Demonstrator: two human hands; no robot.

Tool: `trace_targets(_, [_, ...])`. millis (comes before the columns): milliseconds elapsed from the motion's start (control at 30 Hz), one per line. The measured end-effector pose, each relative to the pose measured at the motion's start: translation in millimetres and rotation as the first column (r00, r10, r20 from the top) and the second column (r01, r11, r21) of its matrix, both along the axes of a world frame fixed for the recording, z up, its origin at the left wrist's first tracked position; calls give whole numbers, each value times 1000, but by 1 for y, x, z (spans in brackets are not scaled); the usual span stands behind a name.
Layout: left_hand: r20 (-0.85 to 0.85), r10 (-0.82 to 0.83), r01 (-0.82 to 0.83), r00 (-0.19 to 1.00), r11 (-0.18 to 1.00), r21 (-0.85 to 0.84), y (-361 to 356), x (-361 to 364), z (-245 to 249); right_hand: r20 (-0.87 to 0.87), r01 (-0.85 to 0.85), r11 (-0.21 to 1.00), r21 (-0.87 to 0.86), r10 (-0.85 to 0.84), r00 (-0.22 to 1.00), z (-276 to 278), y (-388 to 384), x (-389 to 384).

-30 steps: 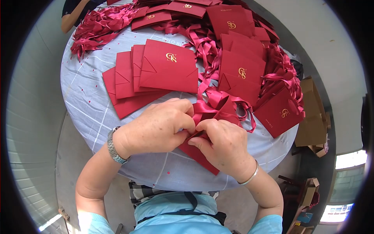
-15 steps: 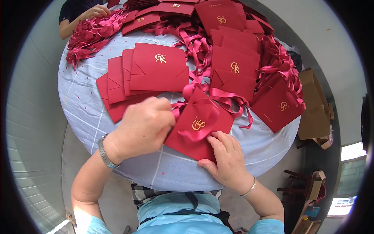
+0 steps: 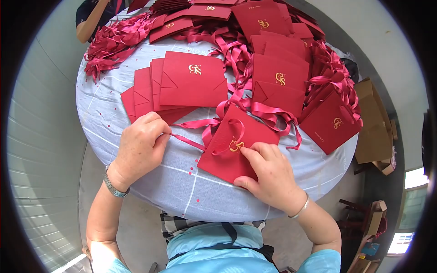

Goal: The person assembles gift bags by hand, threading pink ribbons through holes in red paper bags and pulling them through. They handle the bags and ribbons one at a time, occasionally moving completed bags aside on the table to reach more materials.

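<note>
A red paper bag (image 3: pixel 227 160) with a gold emblem lies tilted near the table's front, a loop of ribbon across its face. To its left, my left hand (image 3: pixel 144 143) is closed in a pinch on a pink ribbon (image 3: pixel 189 141), which runs taut to the bag's left edge. My right hand (image 3: pixel 268 175) rests on the bag's lower right part, fingertips beside the emblem and thumb at the bottom edge. More loose ribbon (image 3: pixel 273 110) curls above the bag. Just behind, on the left, lies a fanned stack of red bags (image 3: pixel 193 88).
More red bags (image 3: pixel 280 68) and ribbons cover the back and right of the round cloth-covered table (image 3: pixel 104 132). A ribbon heap (image 3: pixel 114 43) lies back left, near another person's arm (image 3: pixel 91 20). A cardboard box (image 3: pixel 373 123) stands beyond the right edge.
My left hand has moved left and down from the bag, drawing the ribbon out taut. The ribbon loop on the bag has become smaller. The other person's hand has left the ribbon heap.
</note>
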State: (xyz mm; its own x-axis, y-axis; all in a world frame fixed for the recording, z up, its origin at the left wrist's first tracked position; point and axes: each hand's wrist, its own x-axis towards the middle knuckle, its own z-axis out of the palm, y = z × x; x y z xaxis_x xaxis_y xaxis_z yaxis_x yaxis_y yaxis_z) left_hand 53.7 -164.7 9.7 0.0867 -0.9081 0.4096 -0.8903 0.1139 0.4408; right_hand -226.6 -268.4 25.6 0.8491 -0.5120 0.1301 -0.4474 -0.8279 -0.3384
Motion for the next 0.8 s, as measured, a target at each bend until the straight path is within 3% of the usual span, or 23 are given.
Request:
trace_targets(33, [-1,2,-2,1000,1000,-1,0,2,0,19,1,999,-38,-1,1000,-5,2,-2])
trace_targets(100, [97,231,-228,968,973,-41,0,12,0,34,0,997,-72,2,999,-7,3,-3])
trace_targets(200, [73,463,-454,883,883,-117,1,45,-5,22,4,998,-67,-2,1000,-7,4,-5])
trace_targets(267, [101,468,-459,878,883,-98,9,49,-2,29,14,999,-34,-13,999,-8,2,-5])
trace_targets(333, [-129,398,-412,908,903,-119,17,30,10,31,18,999,-35,-17,999,-9,4,-6])
trace_targets(367, [-130,334,-353,934,922,-161,20,21,15,30,23,999,-40,-22,999,-10,4,-6])
trace_targets(500, [-244,-26,19,969,999,-28,12,-36,20,38,11,997,-72,-8,999,-14,7,-8])
trace_targets(633, [-243,18,-7,970,999,45,-32,-68,1,65,14,995,-100,-8,998,-17,10,-10])
trace_targets(700, [-173,132,-89,976,968,233,-48,-76,2,82,21,991,-133,-10,997,-20,11,-12])
trace_targets(733, [-264,142,-82,954,971,224,-51,-78,3,101,20,995,-102,-9,995,-20,13,-12])
trace_targets(800, [-387,-27,37,922,999,20,-46,-76,10,173,-19,998,-60,29,985,-14,11,-15])
